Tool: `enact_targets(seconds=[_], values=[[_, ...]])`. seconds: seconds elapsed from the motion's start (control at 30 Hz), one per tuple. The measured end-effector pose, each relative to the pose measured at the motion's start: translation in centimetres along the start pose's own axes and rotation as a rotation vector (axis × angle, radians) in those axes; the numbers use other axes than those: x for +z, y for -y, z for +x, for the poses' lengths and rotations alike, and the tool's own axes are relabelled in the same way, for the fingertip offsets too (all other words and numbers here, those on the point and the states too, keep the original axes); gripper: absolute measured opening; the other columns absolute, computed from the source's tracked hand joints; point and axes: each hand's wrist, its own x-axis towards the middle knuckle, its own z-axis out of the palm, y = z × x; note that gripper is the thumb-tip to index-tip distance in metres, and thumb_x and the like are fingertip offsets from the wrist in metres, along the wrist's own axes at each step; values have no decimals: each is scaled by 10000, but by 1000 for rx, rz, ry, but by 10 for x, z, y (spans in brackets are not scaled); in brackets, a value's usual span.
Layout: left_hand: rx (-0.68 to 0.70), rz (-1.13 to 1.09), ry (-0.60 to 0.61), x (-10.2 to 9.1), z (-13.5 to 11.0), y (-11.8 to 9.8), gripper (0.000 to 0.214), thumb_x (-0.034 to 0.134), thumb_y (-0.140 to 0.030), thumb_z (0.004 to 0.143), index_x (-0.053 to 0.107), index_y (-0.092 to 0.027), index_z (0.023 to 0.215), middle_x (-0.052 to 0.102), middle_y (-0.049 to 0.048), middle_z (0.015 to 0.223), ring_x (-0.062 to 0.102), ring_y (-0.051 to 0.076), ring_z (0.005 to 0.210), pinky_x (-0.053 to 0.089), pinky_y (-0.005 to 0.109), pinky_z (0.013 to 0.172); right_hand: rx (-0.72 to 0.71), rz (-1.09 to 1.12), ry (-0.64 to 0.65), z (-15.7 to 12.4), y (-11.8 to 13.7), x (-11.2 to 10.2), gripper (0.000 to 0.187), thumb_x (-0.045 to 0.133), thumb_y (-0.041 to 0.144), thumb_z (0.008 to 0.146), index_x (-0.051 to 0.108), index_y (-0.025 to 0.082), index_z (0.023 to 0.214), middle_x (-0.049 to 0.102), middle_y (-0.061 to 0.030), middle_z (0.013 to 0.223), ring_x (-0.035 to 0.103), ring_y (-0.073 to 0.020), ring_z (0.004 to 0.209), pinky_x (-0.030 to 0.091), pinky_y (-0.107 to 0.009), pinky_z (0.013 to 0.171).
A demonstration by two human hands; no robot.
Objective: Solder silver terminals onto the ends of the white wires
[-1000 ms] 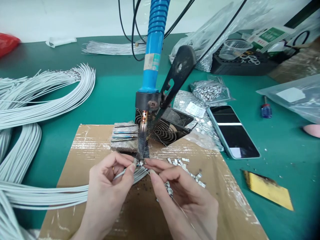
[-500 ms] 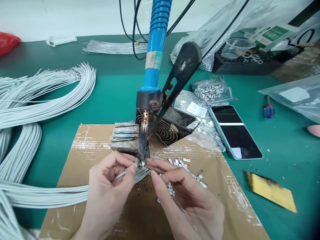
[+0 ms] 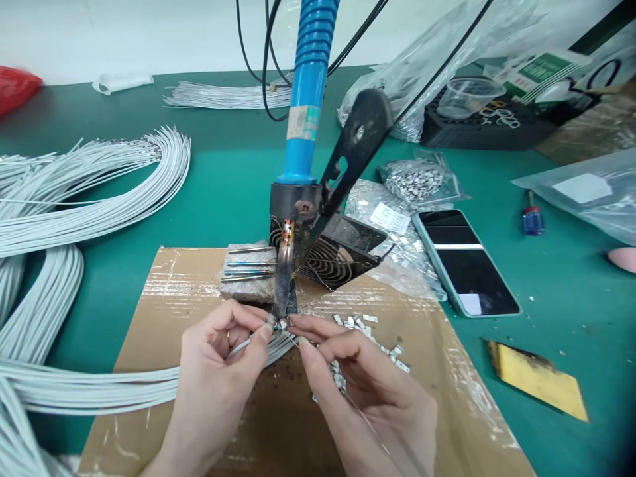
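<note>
Beneath the tip of a clamped soldering iron (image 3: 283, 285), my left hand (image 3: 218, 381) pinches a white wire (image 3: 240, 347) between thumb and forefinger. My right hand (image 3: 372, 394) has its fingers closed on a thin strand of solder wire (image 3: 366, 421), which runs down across the palm. A small shiny metal tab (image 3: 283, 324) lies between the fingertips of both hands, right at the iron's tip; whether the right fingers also grip it is hard to tell. A bundle of white wires (image 3: 109, 391) passes under my left hand. Loose metal tabs (image 3: 397, 352) lie behind my right hand.
A cardboard sheet (image 3: 163, 285) covers the bench's middle. Around the iron stand a block with metal rods (image 3: 248, 270), a black fan (image 3: 328, 262) and a black bracket (image 3: 360, 136). Rightward are a phone (image 3: 467, 265), a yellow sponge (image 3: 539, 381) and bags of tabs (image 3: 417, 180). Coiled wires (image 3: 149, 192) lie left.
Both hands stay at the iron's tip with almost the same grip. My right hand has shifted very slightly left, and the whole view has moved a little.
</note>
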Motion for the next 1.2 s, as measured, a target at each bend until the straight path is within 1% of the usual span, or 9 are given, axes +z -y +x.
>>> enact_targets(seconds=[0.1,0.2,0.4,0.63,0.83,1.0,1.2], values=[[-19,-7,-4,0,1,1,137,807,-122,707,713,-183,629,757,-13,721,704,91,644,543,116,610,16,15,8,0,2,0,223,736,226,883,653,247,678,827,-20,1047,781,-204,1004,575,-284,909],[-45,-19,-9,0,2,1,140,814,-133,707,711,-174,621,764,3,733,703,101,653,547,128,612,22,13,20,1,3,0,223,723,220,888,641,248,683,827,-25,1063,776,-212,1044,577,-288,913],[-63,-35,-16,0,4,-2,148,819,-122,716,713,-175,627,761,-2,740,699,96,651,543,128,614,45,24,31,2,5,1,231,715,236,907,640,246,689,822,-40,1099,774,-210,1072,601,-257,861],[-39,-23,-18,-2,3,0,151,816,-114,727,715,-185,638,760,-9,737,699,96,654,539,128,613,22,33,33,3,5,2,223,724,214,900,650,236,691,821,-80,1097,778,-255,1062,614,-333,903],[-36,-37,7,-3,2,0,155,804,-130,776,722,-182,655,777,7,780,710,102,689,548,133,640,31,61,28,2,5,2,217,724,225,906,658,242,701,822,-67,1096,779,-242,1073,630,-291,847],[-28,-42,16,-3,4,0,159,798,-114,779,722,-180,656,772,6,775,713,104,689,549,132,637,23,54,33,2,6,2,213,731,209,900,665,240,700,826,-45,1087,784,-217,1060,611,-253,850],[-36,-57,17,-4,2,2,160,789,-128,804,725,-181,667,783,20,796,715,115,704,554,146,650,5,38,25,3,6,1,213,738,212,889,664,245,692,829,-61,1083,790,-239,1034,622,-298,864]])
